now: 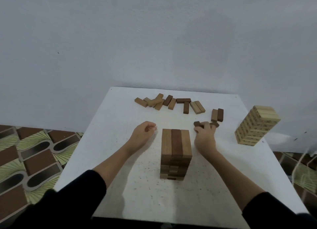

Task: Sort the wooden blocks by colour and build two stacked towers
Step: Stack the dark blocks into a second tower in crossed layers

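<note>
A tower of brown and tan blocks (176, 151) stands at the middle of the white table (120, 186). A taller tower of pale printed blocks (255, 125) stands at the right. Loose brown and tan blocks (169, 102) lie scattered along the far edge, and a tan and dark pair (217, 114) lies further right. My right hand (205, 136) reaches past the brown tower and grips a dark brown block (197, 124) lying on the table. My left hand (143, 134) hovers left of the tower, fingers loosely curled, holding nothing.
The table stands against a plain grey wall. Patterned brown and green floor tiles (34, 156) show on the left and right. Bare tabletop lies in front of the brown tower, between my forearms.
</note>
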A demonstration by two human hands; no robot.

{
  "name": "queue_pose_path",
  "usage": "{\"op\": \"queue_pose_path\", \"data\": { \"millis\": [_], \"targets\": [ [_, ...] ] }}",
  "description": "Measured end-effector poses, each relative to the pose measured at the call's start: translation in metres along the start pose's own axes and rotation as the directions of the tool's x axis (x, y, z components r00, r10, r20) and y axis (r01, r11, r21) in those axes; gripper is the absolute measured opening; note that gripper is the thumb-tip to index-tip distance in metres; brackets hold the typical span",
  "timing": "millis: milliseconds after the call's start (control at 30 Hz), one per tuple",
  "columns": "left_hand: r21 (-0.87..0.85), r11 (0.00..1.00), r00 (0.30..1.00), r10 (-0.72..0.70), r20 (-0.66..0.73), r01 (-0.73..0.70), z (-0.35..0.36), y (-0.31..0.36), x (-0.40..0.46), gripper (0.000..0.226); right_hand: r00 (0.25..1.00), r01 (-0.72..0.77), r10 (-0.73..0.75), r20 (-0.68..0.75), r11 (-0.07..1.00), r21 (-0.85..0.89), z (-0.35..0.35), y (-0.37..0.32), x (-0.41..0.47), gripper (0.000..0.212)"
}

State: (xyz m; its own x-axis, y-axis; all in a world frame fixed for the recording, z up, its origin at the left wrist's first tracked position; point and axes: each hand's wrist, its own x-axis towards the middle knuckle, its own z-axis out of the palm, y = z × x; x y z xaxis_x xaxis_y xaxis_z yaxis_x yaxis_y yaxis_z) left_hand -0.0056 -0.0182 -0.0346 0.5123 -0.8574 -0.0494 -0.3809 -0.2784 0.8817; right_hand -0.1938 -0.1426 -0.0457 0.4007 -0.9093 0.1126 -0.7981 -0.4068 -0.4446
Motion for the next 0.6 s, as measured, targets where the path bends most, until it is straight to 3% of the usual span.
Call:
{"op": "queue_pose_path", "data": {
  "millis": [133,200,300,400,500,600],
  "targets": [
    [0.087,0.994,0.997,0.067,0.031,-0.070,0.009,-0.005,0.013,0.021,0.990,0.078,-0.101,0.096,0.972,0.220,0.013,-0.014,0.000,0.021],
    [0.100,0.989,0.993,0.104,0.059,-0.110,0.014,-0.005,0.021,0.021,0.963,0.199,-0.225,0.150,0.965,0.171,0.017,-0.022,0.007,0.025],
    [0.127,0.984,0.990,0.118,0.083,-0.128,0.020,0.004,0.030,0.025,0.907,0.271,-0.337,0.252,0.927,0.260,0.016,-0.034,0.023,0.031],
    [0.157,0.978,0.987,0.121,0.109,-0.137,0.024,0.009,0.041,0.038,0.910,0.342,-0.397,0.117,0.880,0.330,0.016,-0.035,0.039,0.029],
    [0.209,0.961,0.968,0.138,0.210,-0.183,0.027,0.009,0.052,0.056,0.950,0.306,-0.314,-0.005,0.922,0.237,0.019,-0.028,0.063,0.038],
    [0.252,0.945,0.948,0.129,0.291,-0.206,0.032,0.006,0.061,0.064,0.968,0.225,-0.228,0.102,0.974,0.041,0.017,-0.020,0.089,0.055]
  ]
}}
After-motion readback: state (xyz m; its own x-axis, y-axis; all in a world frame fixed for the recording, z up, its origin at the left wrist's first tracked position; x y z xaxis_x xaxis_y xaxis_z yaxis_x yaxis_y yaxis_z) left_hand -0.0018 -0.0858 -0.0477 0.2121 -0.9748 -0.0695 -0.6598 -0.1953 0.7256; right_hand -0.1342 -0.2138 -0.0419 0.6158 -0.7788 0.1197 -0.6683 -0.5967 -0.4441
